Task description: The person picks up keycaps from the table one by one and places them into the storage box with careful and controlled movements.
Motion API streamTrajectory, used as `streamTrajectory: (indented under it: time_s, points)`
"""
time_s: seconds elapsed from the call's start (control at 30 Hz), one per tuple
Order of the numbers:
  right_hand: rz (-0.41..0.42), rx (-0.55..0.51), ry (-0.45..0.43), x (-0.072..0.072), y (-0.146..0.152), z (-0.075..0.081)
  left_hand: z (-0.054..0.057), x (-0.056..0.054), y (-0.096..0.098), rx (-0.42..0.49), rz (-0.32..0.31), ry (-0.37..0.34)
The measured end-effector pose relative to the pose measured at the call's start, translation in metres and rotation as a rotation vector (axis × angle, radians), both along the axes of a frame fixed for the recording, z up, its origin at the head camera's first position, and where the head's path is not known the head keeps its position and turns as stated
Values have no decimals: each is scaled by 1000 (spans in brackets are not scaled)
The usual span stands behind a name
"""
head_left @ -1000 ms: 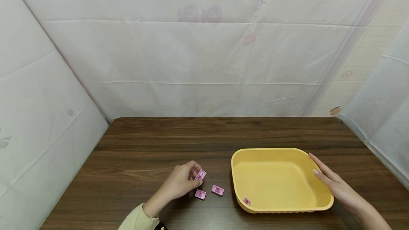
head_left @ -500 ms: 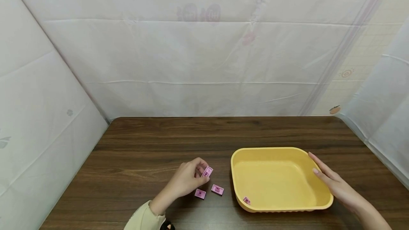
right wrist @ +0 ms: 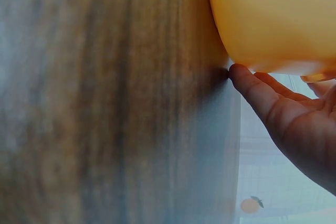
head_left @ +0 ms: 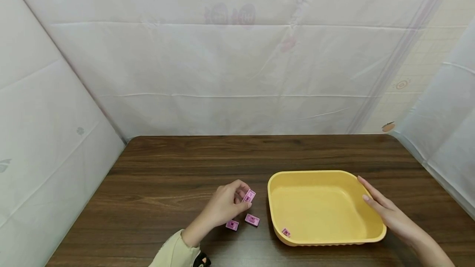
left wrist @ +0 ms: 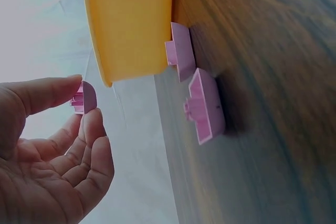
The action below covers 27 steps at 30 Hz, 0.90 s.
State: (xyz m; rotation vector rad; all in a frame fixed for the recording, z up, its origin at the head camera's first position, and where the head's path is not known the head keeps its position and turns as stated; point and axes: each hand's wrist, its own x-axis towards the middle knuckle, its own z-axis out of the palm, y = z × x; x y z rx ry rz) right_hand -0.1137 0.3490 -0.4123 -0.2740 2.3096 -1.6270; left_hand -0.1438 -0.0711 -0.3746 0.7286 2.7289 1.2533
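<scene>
My left hand pinches a pink keycap between thumb and fingertips, held above the table to the left of a yellow basin. In the left wrist view the hollow underside of this held keycap shows. Two more pink keycaps lie on the table below the hand: one keycap nearer the basin, another keycap to its left. One small pink keycap sits inside the basin's near left corner. My right hand holds the basin's right side, thumb over the rim and fingers along the outer wall.
The dark wooden table extends behind and left of the hands. A pale printed cloth hangs along its back edge, with more white cloth on the left side and on the right.
My left hand has moved right and slightly away, bringing the pinched keycap closer to the basin. The right hand, the basin and the other keycaps stay where they were.
</scene>
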Motion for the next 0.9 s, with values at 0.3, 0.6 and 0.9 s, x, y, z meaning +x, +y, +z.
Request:
streamTrajectory:
  time_s: [0.3, 0.6, 0.9]
  points:
    - [-5, 11, 16, 0, 1, -1, 2, 0, 9, 25, -5, 1]
    - [-4, 14, 22, 0, 1, -3, 6, 0, 21, 49, -16, 1]
    - [-20, 36, 17, 0, 2, -3, 9, 0, 31, 54, -30, -6]
